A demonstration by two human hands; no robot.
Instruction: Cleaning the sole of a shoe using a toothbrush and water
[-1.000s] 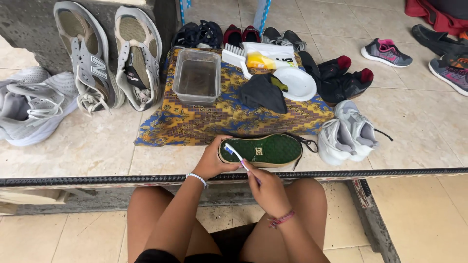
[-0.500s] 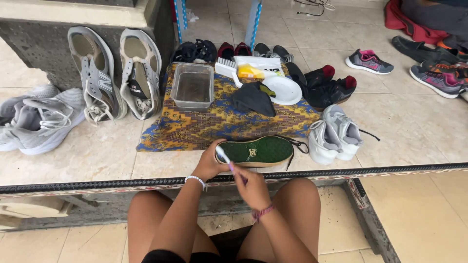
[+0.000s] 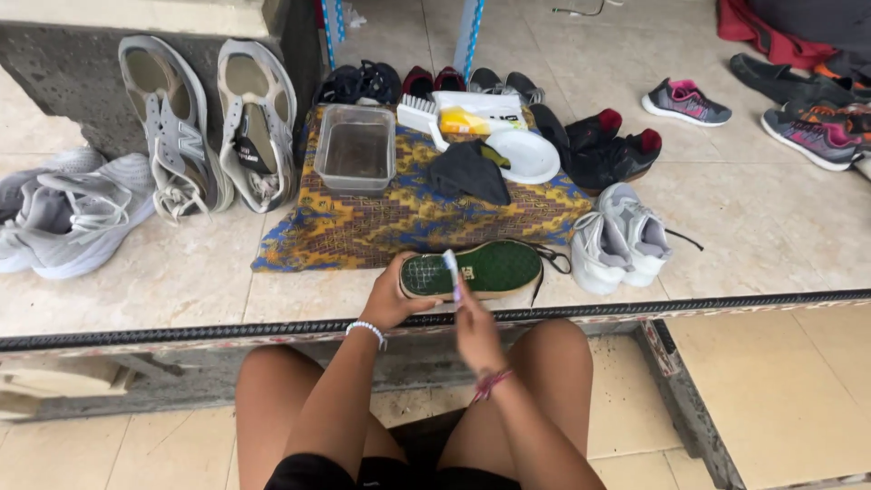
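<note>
Nearest the camera, a seated person's knees frame the scene as the left hand (image 3: 390, 299) clamps the toe end of a shoe (image 3: 481, 269) turned green sole up at the floor's edge. The right hand (image 3: 474, 322) is closed around a small brush (image 3: 451, 270), its head resting on the sole. The work looks to be at the sole-scrubbing step; a next pass would likely call for steady grip on the shoe and short strokes along the tread. Just beyond lies a patterned cloth (image 3: 363, 231) carrying a clear plastic tub of water (image 3: 356, 148), a dark rag (image 3: 470, 171), a white plate (image 3: 531, 156) and a white scrubbing brush (image 3: 419, 116). Grey-white sneakers (image 3: 621, 238) sit to the right, pale grey pairs (image 3: 209, 122) to the left, dark shoes (image 3: 608, 150) farther back.
</note>
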